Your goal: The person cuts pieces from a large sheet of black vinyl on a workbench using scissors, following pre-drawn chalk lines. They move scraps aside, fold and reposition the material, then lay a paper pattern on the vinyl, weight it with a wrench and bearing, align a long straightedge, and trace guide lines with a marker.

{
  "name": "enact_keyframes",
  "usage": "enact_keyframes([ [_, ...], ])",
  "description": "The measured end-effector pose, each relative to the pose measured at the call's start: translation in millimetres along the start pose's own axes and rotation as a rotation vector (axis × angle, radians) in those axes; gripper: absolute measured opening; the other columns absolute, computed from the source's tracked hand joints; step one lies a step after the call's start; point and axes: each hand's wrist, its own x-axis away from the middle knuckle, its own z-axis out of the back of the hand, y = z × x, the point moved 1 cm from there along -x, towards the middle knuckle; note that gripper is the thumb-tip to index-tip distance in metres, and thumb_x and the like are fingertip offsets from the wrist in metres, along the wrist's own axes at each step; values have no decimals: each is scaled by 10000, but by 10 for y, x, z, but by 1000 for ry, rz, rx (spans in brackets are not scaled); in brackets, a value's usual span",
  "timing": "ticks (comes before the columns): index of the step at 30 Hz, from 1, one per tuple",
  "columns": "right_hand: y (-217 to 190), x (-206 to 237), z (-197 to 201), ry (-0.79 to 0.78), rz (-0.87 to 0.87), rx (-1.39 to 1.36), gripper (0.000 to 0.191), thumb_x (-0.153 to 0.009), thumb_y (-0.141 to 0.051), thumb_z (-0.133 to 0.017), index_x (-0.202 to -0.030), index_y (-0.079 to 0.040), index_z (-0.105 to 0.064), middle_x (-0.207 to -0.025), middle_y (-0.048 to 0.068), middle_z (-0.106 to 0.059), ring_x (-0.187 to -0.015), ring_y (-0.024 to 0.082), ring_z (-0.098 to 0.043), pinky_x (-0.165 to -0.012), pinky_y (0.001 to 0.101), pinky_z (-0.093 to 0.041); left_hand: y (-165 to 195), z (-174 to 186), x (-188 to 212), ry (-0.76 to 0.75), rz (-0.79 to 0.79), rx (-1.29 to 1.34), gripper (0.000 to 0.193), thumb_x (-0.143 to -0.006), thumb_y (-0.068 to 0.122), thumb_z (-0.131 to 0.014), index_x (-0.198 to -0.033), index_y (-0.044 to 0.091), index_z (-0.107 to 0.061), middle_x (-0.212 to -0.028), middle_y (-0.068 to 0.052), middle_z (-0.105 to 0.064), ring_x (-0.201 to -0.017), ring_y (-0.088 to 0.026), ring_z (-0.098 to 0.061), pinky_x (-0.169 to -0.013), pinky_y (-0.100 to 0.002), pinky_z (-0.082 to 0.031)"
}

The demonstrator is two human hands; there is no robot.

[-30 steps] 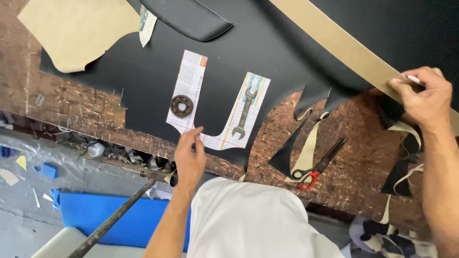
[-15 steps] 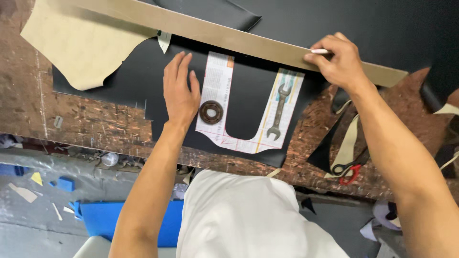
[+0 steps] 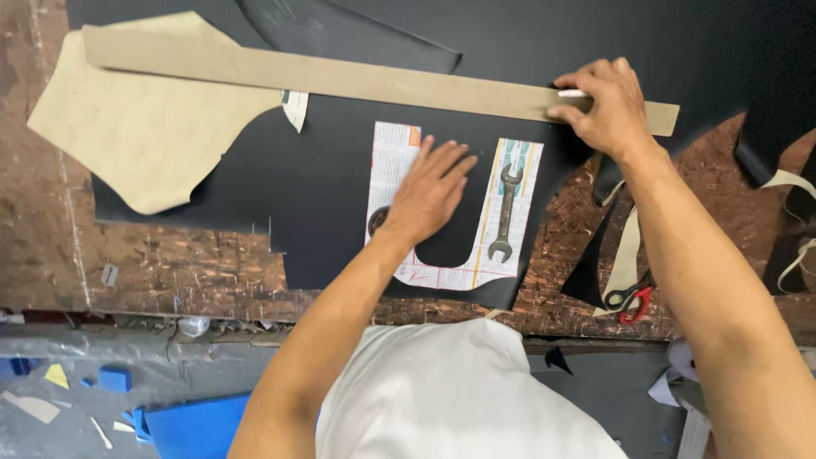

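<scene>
1. Paper pattern (image 3: 399, 161), U-shaped, lies on black leather (image 3: 323, 204), weighted by a wrench (image 3: 505, 212).
2. Left hand (image 3: 429, 191) presses it flat, fingers spread.
3. Right hand (image 3: 599, 106) pinches white chalk (image 3: 571, 93) against a long tan strip (image 3: 357, 78).

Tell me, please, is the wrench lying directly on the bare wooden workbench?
No, the wrench lies on the printed U-shaped paper pattern, which itself rests on the black sheet.

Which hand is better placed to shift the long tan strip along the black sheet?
Right. The right hand already rests on the long tan strip near its end, while the left hand lies flat on the paper pattern.
</scene>
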Motion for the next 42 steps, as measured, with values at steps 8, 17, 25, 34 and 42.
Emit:
enact_keyframes([
  [8,71,453,121,39,-85,27,544,-875,-283,-894,-1376,-142,-737,-1324,46,-614,-1161,288,-523,-1058,413,-442,-1032,930,33,40,182,-360,630,-1011,251,-699,-1541,-5,-477,-1630,-210,-396,-1523,-387,-315,-1231,-600,-206],
  [17,37,566,81,83,-125,-15,493,-876,-212,-896,-1345,-141,-759,-1281,40,-631,-1134,278,-540,-1044,399,-460,-1107,912,105,-25,255,-328,844,-955,511,-788,-1561,24,-459,-1652,-194,-373,-1549,-375,-295,-1256,-594,-196],
  [25,29,576,46,108,-103,-38,435,-889,-179,-900,-1296,-117,-761,-1290,41,-628,-1138,267,-548,-1048,382,-468,-1110,880,113,-20,263,-357,953,-870,540,-846,-1567,26,-447,-1658,-184,-353,-1547,-377,-288,-1254,-603,-190],
  [34,12,609,19,104,-116,-26,427,-903,-170,-890,-1306,-115,-761,-1298,40,-625,-1137,256,-551,-1050,373,-474,-1088,864,142,-21,280,-358,953,-875,537,-840,-1573,31,-433,-1652,-190,-348,-1541,-373,-284,-1253,-595,-198],
  [42,45,626,1,109,-105,-20,420,-910,-184,-891,-1307,-121,-767,-1294,33,-623,-1101,251,-546,-1039,375,-468,-1086,846,164,-49,306,-333,948,-901,530,-820,-1597,36,-406,-1682,-174,-316,-1567,-367,-249,-1268,-591,-178],
])
